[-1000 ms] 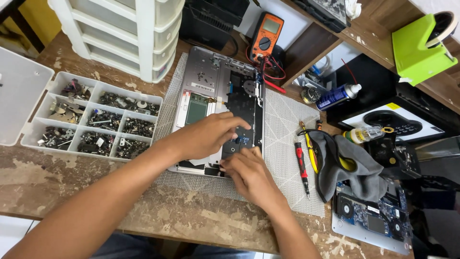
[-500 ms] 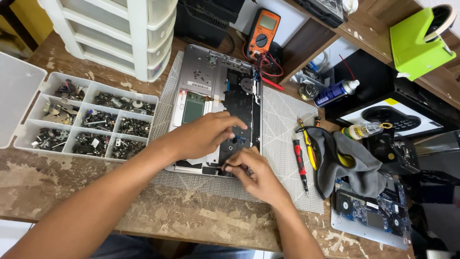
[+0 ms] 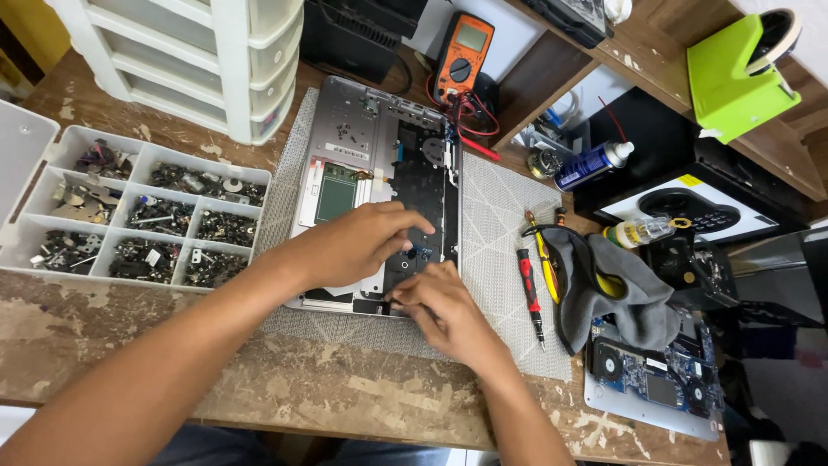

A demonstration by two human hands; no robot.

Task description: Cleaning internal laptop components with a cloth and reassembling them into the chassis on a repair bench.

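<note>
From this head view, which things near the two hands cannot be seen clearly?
- Lower part of the opened laptop base: covered by the left hand and the right hand.
- What the right hand's fingertips pinch: too small, hidden by the fingers.
- Small parts in the compartment tray: too small to identify.
- Tools under the grey cloth: partly covered by it.
- Circuit board: its top edge lies under the cloth.

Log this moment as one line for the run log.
left hand: resting on opened laptop base | right hand: fingertips at its near edge | red screwdriver: idle on mat
</note>
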